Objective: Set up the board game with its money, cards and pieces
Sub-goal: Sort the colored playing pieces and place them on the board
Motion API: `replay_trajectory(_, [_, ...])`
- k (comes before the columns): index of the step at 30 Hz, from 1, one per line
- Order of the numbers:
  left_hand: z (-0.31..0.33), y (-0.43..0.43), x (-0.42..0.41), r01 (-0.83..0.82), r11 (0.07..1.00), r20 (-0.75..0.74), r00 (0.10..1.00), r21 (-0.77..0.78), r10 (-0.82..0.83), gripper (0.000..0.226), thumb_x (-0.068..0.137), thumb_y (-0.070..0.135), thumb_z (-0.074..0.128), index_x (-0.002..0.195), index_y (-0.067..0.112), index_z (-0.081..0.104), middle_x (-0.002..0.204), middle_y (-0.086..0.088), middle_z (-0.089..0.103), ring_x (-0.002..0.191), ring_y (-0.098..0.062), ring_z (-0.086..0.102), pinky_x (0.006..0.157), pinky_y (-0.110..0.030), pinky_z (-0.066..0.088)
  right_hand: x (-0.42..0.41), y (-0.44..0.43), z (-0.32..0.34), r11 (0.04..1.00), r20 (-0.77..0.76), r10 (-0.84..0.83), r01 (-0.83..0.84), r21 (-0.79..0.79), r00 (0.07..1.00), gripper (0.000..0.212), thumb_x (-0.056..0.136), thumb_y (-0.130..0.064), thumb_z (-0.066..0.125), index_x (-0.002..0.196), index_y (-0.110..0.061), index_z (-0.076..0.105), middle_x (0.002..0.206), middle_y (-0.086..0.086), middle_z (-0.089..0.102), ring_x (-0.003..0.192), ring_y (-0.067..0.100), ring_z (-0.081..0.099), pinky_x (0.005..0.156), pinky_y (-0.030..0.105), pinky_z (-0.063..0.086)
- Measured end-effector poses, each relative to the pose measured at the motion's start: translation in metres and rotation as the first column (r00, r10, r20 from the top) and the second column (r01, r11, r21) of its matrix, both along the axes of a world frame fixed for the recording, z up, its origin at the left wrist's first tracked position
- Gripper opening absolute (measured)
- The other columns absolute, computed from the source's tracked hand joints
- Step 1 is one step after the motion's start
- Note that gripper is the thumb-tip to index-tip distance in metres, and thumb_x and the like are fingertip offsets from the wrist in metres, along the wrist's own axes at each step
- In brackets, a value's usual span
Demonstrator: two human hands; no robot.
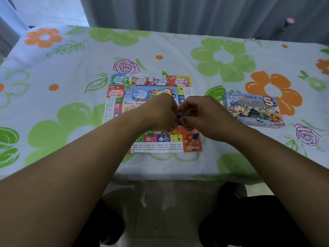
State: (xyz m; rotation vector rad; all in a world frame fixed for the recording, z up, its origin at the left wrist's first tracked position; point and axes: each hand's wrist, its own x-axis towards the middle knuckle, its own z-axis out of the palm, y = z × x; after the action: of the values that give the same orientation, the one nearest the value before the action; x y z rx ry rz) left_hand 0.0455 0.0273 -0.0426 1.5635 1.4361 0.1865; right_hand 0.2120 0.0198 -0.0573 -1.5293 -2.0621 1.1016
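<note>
The colourful paper game board [160,145] lies flat in the middle of the table. Small stacks of play money [119,79] sit along its far edge, one more [115,93] at its left side and one [140,95] near its centre. Over the board's middle, my left hand [160,113] and my right hand [201,116] meet with curled fingers, both pinching a small blue piece [180,119]. A red piece [188,139] and a blue piece [195,136] stand on the orange corner square. Something green [149,132] peeks out under my left hand.
The game box [252,109] lies on the table to the right of the board. A flowered cloth [53,107] covers the table, whose near edge runs just below the board. Grey curtains hang behind the table.
</note>
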Motion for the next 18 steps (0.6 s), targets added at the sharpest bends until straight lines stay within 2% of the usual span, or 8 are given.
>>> replay_trajectory(3, [0.0,-0.003,0.004,0.06,0.997,-0.055,0.997,0.043,-0.058,0.013,0.092,0.005,0.064,0.091,-0.002,0.074,0.083,-0.018,0.075,0.083,-0.032,0.075,0.079,-0.046,0.062,0.012,-0.002,0.003,1.0,0.082,0.015,-0.014,-0.012,0.996,0.012,0.087,-0.005,0.072,0.086,-0.017,0.071,0.072,-0.002,0.072,0.066,0.012,0.071,0.069,0.043,0.059])
replay_trajectory(5, [0.001,-0.004,0.004,0.091,0.991,-0.106,0.991,0.099,-0.081,0.015,0.092,0.008,0.064,0.093,-0.004,0.073,0.087,-0.02,0.075,0.086,-0.032,0.074,0.079,-0.048,0.061,0.019,-0.005,0.005,0.998,0.187,0.055,-0.05,-0.03,0.981,0.011,0.088,-0.012,0.074,0.084,-0.021,0.07,0.076,-0.01,0.067,0.066,-0.001,0.064,0.06,0.027,0.049])
replay_trajectory(6, [0.002,-0.004,0.003,0.103,0.987,-0.127,0.988,0.125,-0.087,0.018,0.092,0.01,0.065,0.094,-0.006,0.072,0.09,-0.022,0.074,0.087,-0.032,0.073,0.08,-0.048,0.06,0.023,-0.008,0.005,0.997,0.236,0.07,-0.064,-0.032,0.969,0.011,0.088,-0.015,0.074,0.084,-0.024,0.069,0.079,-0.012,0.064,0.067,-0.002,0.061,0.058,0.021,0.043])
replay_trajectory(7, [0.002,-0.004,0.001,0.112,0.983,-0.141,0.986,0.143,-0.091,0.021,0.093,0.012,0.065,0.095,-0.008,0.071,0.092,-0.024,0.073,0.087,-0.033,0.073,0.08,-0.048,0.06,0.026,-0.01,0.004,0.997,0.276,0.083,-0.077,-0.031,0.958,0.011,0.088,-0.018,0.075,0.084,-0.027,0.068,0.084,-0.013,0.062,0.07,0.0,0.059,0.059,0.02,0.04])
replay_trajectory(10, [0.004,-0.003,-0.004,0.122,0.979,-0.164,0.982,0.163,-0.095,0.028,0.094,0.018,0.067,0.097,-0.01,0.07,0.096,-0.026,0.072,0.087,-0.035,0.072,0.081,-0.048,0.059,0.03,-0.017,0.004,0.991,0.346,0.136,-0.127,-0.05,0.928,0.008,0.088,-0.022,0.075,0.087,-0.027,0.068,0.087,-0.012,0.064,0.076,0.004,0.058,0.063,0.025,0.043])
replay_trajectory(12, [0.005,-0.002,-0.006,0.119,0.978,-0.173,0.981,0.17,-0.089,0.026,0.093,0.017,0.067,0.097,-0.008,0.071,0.098,-0.025,0.072,0.088,-0.034,0.072,0.081,-0.05,0.059,0.03,-0.023,0.0,0.982,0.438,0.184,-0.185,-0.039,0.88,0.004,0.09,-0.024,0.073,0.093,-0.024,0.071,0.091,-0.01,0.065,0.08,0.006,0.06,0.065,0.024,0.045])
replay_trajectory(15, [0.005,0.0,-0.007,0.115,0.977,-0.183,0.98,0.18,-0.082,0.017,0.093,0.015,0.067,0.096,-0.001,0.073,0.094,-0.017,0.073,0.086,-0.027,0.072,0.083,-0.046,0.059,0.025,-0.029,-0.009,0.963,0.55,0.229,-0.271,-0.005,0.803,0.013,0.094,-0.027,0.066,0.106,-0.023,0.07,0.105,-0.004,0.064,0.094,0.016,0.061,0.073,0.028,0.045])
replay_trajectory(18, [0.005,0.0,-0.007,0.12,0.974,-0.197,0.977,0.191,-0.082,0.015,0.094,0.017,0.067,0.097,0.004,0.074,0.093,-0.011,0.073,0.084,-0.022,0.07,0.081,-0.04,0.059,0.018,-0.03,-0.016,0.946,0.617,0.244,-0.325,0.02,0.748,0.015,0.097,-0.032,0.061,0.108,-0.024,0.068,0.111,-0.002,0.062,0.089,0.015,0.057,0.071,0.027,0.041])
